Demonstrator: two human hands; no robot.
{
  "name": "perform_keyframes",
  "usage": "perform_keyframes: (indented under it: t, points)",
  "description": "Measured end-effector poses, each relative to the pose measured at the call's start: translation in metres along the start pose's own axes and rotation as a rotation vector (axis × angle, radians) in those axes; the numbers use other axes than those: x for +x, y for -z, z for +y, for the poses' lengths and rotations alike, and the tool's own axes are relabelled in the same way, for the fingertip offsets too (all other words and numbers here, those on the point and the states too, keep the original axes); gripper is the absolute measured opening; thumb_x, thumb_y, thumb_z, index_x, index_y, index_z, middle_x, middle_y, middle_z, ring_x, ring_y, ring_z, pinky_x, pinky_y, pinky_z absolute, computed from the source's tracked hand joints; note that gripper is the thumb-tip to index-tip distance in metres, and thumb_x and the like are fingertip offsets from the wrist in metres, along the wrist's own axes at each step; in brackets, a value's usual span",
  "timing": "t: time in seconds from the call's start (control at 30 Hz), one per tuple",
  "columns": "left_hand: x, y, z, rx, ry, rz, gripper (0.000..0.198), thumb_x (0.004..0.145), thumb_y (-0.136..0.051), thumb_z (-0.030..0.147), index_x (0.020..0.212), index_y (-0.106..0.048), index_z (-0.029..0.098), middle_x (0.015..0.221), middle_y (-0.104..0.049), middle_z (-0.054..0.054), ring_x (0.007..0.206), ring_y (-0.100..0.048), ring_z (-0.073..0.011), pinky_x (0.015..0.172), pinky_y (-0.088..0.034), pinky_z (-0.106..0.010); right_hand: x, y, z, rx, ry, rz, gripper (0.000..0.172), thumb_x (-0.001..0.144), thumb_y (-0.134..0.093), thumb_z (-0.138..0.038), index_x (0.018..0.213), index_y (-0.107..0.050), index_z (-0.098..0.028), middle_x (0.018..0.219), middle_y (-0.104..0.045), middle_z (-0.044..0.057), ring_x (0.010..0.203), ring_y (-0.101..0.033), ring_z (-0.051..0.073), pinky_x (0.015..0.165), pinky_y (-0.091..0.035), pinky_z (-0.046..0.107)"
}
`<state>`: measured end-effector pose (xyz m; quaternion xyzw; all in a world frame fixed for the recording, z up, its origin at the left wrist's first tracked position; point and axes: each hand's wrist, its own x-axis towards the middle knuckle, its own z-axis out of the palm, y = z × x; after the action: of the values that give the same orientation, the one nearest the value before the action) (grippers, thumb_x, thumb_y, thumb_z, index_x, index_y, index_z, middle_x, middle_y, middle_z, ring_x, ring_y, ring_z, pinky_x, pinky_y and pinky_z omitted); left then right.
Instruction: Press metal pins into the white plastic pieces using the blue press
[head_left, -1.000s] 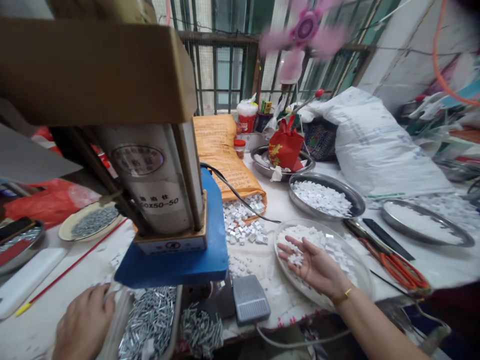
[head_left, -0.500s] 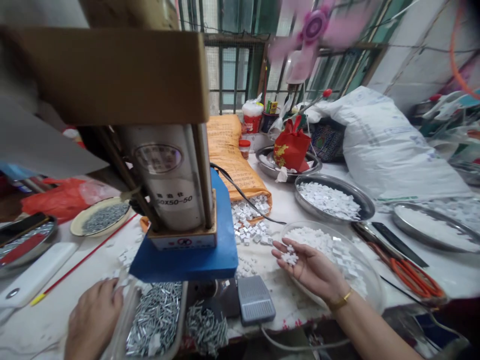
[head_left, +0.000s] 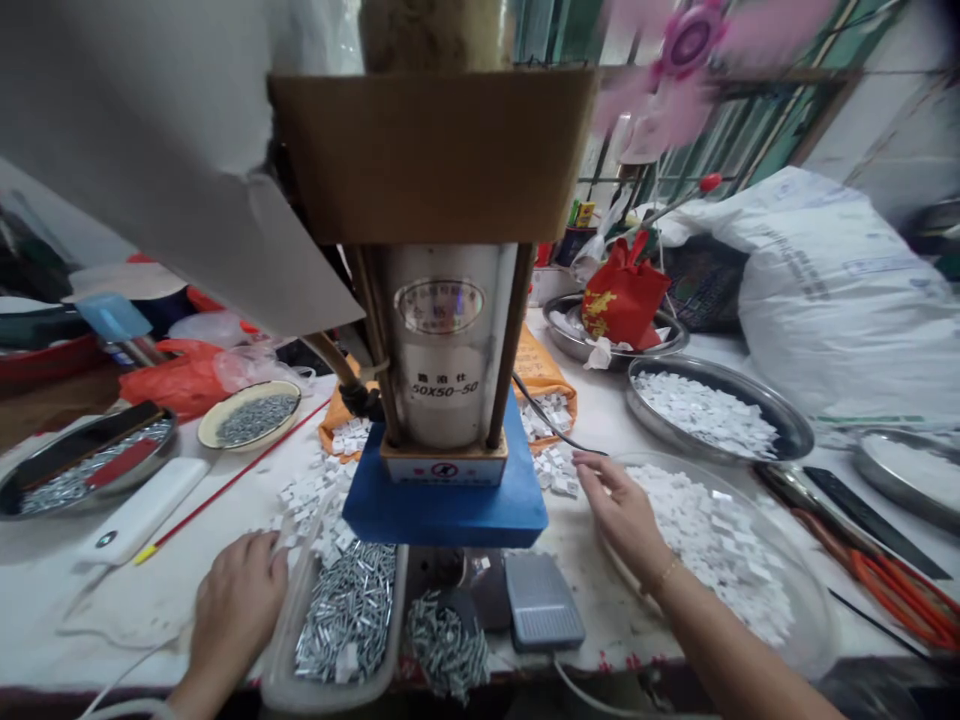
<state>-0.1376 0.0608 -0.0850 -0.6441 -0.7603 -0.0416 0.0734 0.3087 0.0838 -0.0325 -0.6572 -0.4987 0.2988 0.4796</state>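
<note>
My left hand (head_left: pixel 236 598) lies low, palm down, along the left wall of a clear plastic bin (head_left: pixel 399 630). Its fingers are bent together near loose white clips (head_left: pixel 307 500); what they hold, if anything, is hidden. Steel nails (head_left: pixel 345 605) fill the bin, with white clips at its far end. My right hand (head_left: pixel 622 515) is at the left rim of a wide clear bowl (head_left: pixel 814 635) heaped with small white pieces (head_left: pixel 712 540). Its fingers are stretched leftward and somewhat apart, with the palm turned away; no piece shows in it.
A press with a blue base (head_left: pixel 446 515) stands between the hands. Before it are a grey foot pedal (head_left: pixel 544 600) and a nail cluster (head_left: pixel 448 645). Metal dishes (head_left: pixel 795 430), orange-handled scissors (head_left: pixel 896 590) and a white sack (head_left: pixel 847 300) are rightward. A pink fan (head_left: pixel 690 40) spins above.
My view has swung left. The right hand, earlier palm up with small white pieces on it, has turned over and those pieces no longer show. The left hand stays beside the bin.
</note>
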Motion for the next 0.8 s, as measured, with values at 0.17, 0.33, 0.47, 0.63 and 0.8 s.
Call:
perform_keyframes:
  t: [0.17, 0.33, 0.47, 0.63, 0.8]
  points:
    - [0.0, 0.001, 0.001, -0.011, 0.027, -0.019, 0.035, 0.09, -0.033, 0.03, 0.106, -0.059, 0.014, 0.107, -0.06, -0.012, 0.101, -0.052, -0.0283, 0.083, -0.039, -0.037, 0.007, 0.036, 0.029, -0.345, 0.106, -0.016, 0.028, 0.072, -0.054, -0.04, 0.09, -0.062, -0.02, 0.116, -0.06, 0.013, 0.115, -0.048, 0.032, 0.103, -0.028, 0.05]
    - [-0.001, 0.001, 0.001, -0.004, 0.017, -0.018, 0.036, 0.089, -0.033, 0.029, 0.106, -0.06, 0.012, 0.108, -0.06, -0.013, 0.101, -0.053, -0.0282, 0.085, -0.038, -0.037, -0.009, 0.043, 0.04, -0.517, 0.146, -0.076, 0.034, 0.076, -0.05, -0.041, 0.099, -0.06, -0.019, 0.108, -0.061, 0.014, 0.108, -0.049, 0.032, 0.099, -0.03, 0.05]
    - [0.0, 0.0, 0.0, -0.01, 0.01, -0.014, 0.036, 0.089, -0.033, 0.03, 0.106, -0.059, 0.012, 0.107, -0.06, -0.013, 0.101, -0.053, -0.0285, 0.085, -0.039, -0.037, -0.015, 0.051, 0.038, -0.508, 0.087, -0.088, 0.021, 0.073, -0.055, -0.043, 0.07, -0.059, -0.022, 0.076, -0.061, 0.008, 0.083, -0.056, 0.028, 0.086, -0.037, 0.045]
    - [0.0, 0.0, 0.0, -0.019, 0.013, -0.022, 0.036, 0.089, -0.032, 0.03, 0.106, -0.059, 0.012, 0.108, -0.06, -0.013, 0.102, -0.053, -0.029, 0.086, -0.04, -0.038, -0.015, 0.063, 0.032, -0.31, -0.08, -0.022, 0.026, 0.071, -0.06, -0.043, 0.057, -0.051, -0.024, 0.057, -0.052, 0.001, 0.063, -0.052, 0.021, 0.067, -0.04, 0.034]
    - [0.0, -0.001, -0.002, -0.01, 0.003, -0.028, 0.038, 0.09, -0.031, 0.032, 0.106, -0.06, 0.012, 0.106, -0.06, -0.014, 0.099, -0.054, -0.0298, 0.084, -0.04, -0.039, -0.008, 0.071, 0.022, 0.111, -0.394, 0.053, 0.038, 0.087, -0.036, -0.053, 0.07, -0.052, -0.022, 0.052, -0.054, 0.0, 0.046, -0.051, 0.017, 0.041, -0.035, 0.026]
